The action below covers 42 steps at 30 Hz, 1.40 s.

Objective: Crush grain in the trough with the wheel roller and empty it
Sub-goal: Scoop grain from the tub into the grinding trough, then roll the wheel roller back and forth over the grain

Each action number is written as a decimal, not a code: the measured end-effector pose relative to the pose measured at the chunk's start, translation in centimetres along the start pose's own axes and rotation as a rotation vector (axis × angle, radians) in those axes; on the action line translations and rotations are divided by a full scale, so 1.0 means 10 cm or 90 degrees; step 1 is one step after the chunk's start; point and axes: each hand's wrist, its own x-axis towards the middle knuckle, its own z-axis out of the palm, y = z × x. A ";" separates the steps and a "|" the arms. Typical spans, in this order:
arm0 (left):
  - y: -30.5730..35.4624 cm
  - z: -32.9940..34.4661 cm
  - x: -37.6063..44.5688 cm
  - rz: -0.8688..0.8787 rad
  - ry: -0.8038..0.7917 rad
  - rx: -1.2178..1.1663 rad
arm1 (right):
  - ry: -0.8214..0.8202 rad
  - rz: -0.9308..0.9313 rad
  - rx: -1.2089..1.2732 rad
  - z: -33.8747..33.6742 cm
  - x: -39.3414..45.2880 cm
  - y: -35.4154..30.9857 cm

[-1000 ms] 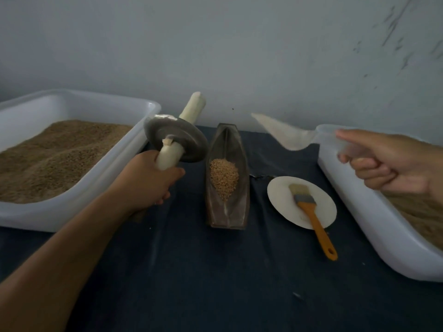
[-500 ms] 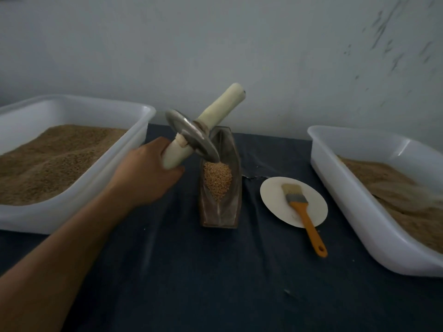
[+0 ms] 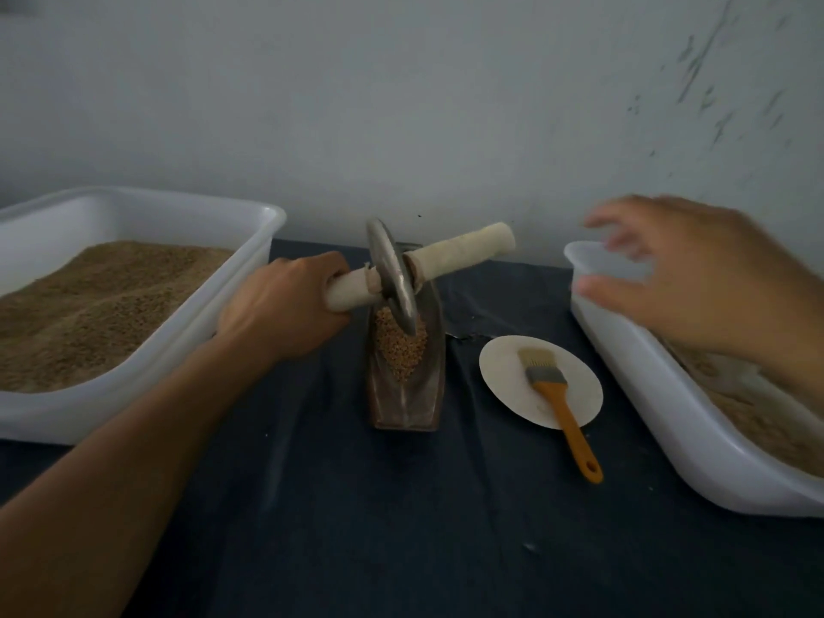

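wheel roller: a grey metal disc (image 3: 392,278) on a pale wrapped axle (image 3: 463,252) that sticks out both sides. The disc's lower edge sits in the grain at the far half of the trough. Judged heavy and rigid at the disc, so the weight does much of the crushing.

where to hold: the two axle ends. The wrapping looks matte, likely to give a sure, non-slip grip. Held on one side only, the disc would probably tip.

left hand (image 3: 285,314): fingers curled tight round the left axle end, just beside the disc.

right hand (image 3: 682,278): blurred, fingers spread wide, holding nothing, in the air over the far end of the right tub (image 3: 669,394). The right axle end is free, the likely place for it.

trough (image 3: 405,394): narrow, dark, boat-shaped, in the middle of the table (image 3: 401,528). Looks stiff and heavy; it could rock sideways under uneven pressure.

grain (image 3: 399,350): a small loose heap of whole kernels in the trough's middle. Dry and free-flowing; it may scatter if the disc is pushed hard.

brush (image 3: 557,403): orange handle, lying on a white plate (image 3: 504,376) right of the trough.

left tub (image 3: 133,363): white, filled with brown grain.
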 end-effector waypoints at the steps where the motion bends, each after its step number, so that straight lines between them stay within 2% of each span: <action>1: -0.01 -0.01 0.02 0.001 -0.005 0.011 | -0.013 -0.054 0.013 0.05 0.13 -0.20; 3: -0.03 -0.04 0.05 0.004 -0.013 0.038 | -0.048 -0.173 -0.009 0.23 0.37 -0.44; 6: -0.05 -0.05 0.07 0.001 -0.026 0.058 | -0.121 -0.233 -0.063 0.57 0.62 -0.58; 13: 0.02 0.04 0.17 0.030 -0.035 0.034 | -0.156 -0.173 -0.048 1.07 0.88 -0.56; 21: 0.04 0.17 0.23 0.072 -0.066 0.110 | -0.171 -0.105 -0.035 1.47 0.79 -0.45; 26: 0.07 0.23 0.15 0.070 -0.066 0.160 | -0.114 -0.113 -0.042 1.54 0.70 -0.49; 30: 0.08 0.26 0.06 0.042 -0.082 0.197 | -0.013 -0.146 -0.071 1.53 0.58 -0.58; 37: 0.15 0.21 -0.17 0.077 -0.010 0.243 | 0.126 -0.127 -0.057 1.55 0.27 -0.64; 40: 0.19 0.20 -0.22 0.103 0.039 0.274 | 0.135 -0.124 -0.054 1.58 0.20 -0.60; 42: 0.20 0.21 -0.21 0.099 0.038 0.287 | 0.118 -0.126 -0.054 1.60 0.23 -0.58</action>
